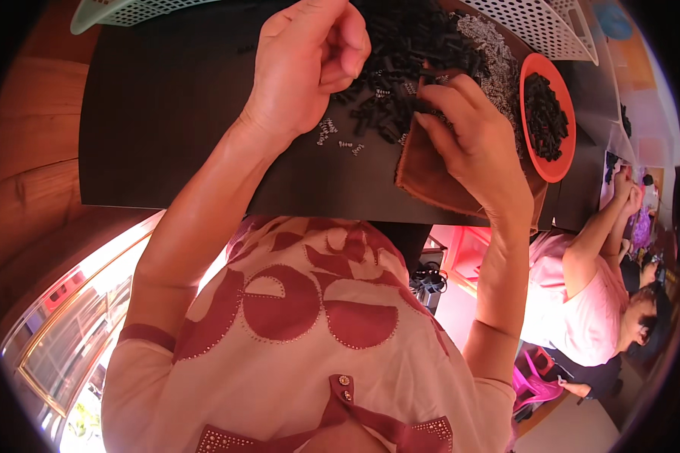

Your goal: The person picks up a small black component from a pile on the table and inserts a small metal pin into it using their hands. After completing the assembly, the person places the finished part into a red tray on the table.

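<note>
Black tubes (pixel 412 34) crowd the surface's (pixel 166 113) far edge, room leftward; left fingers (pixel 353 34) and right fingers (pixel 440 98) curl nearly closed, hold unclear from here.

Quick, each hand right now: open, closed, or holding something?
Left hand: fingers curled; whether it holds anything cannot be told.
Right hand: curled over brown cloth; grip unclear.

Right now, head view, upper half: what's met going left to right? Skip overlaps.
Pale green basket → left hand → right hand → orange bowl → co-worker's hands.
</note>
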Demonstrator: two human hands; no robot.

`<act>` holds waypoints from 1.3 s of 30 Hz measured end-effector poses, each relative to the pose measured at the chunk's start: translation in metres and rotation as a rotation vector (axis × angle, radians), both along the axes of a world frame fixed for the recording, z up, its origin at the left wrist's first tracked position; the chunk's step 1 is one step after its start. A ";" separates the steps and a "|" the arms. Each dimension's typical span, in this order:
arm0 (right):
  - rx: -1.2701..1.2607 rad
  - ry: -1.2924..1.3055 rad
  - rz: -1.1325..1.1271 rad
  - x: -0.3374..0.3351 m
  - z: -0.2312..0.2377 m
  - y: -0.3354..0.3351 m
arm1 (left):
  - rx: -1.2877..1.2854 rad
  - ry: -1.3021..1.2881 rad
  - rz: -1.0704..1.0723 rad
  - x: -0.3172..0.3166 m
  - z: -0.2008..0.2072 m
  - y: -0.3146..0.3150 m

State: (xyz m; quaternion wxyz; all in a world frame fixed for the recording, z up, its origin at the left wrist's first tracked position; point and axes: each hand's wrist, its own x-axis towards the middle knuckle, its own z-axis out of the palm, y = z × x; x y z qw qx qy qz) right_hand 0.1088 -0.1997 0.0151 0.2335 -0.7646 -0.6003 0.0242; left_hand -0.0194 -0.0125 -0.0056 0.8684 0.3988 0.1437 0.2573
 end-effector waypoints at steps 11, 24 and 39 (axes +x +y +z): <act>0.131 0.244 -0.118 -0.008 0.000 -0.004 | 0.181 0.010 -0.138 -0.001 0.014 -0.014; 0.142 0.128 -0.050 -0.001 -0.005 -0.006 | 0.373 0.141 -0.266 0.007 0.005 -0.027; 0.198 0.166 -0.033 -0.023 0.023 0.004 | 0.722 0.157 -0.368 0.009 -0.002 -0.026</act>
